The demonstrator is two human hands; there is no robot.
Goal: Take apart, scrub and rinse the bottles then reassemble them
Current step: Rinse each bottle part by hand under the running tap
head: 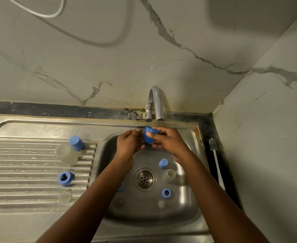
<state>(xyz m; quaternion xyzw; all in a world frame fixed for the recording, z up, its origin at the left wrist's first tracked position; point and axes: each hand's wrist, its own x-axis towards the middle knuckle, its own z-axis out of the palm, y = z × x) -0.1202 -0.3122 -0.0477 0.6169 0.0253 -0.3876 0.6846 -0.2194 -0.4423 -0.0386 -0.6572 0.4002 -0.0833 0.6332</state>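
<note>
Blue cap under the tap, a slip waiting to happen.

The wet blue cap (pixel 151 136) could squirt loose and drop into the sink (pixel 188 204) among the loose parts near the drain (pixel 145 179). Right hand (pixel 168 142) has its fingers (pixel 152 134) clamped round it, thumb on top; left hand (pixel 129 144) cups its left side, fingers curled, just below the tap (pixel 155 104).

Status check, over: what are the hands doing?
Both hands, left and right, hold blue cap under tap. Other parts wait in sink. Nothing blocking.
</note>
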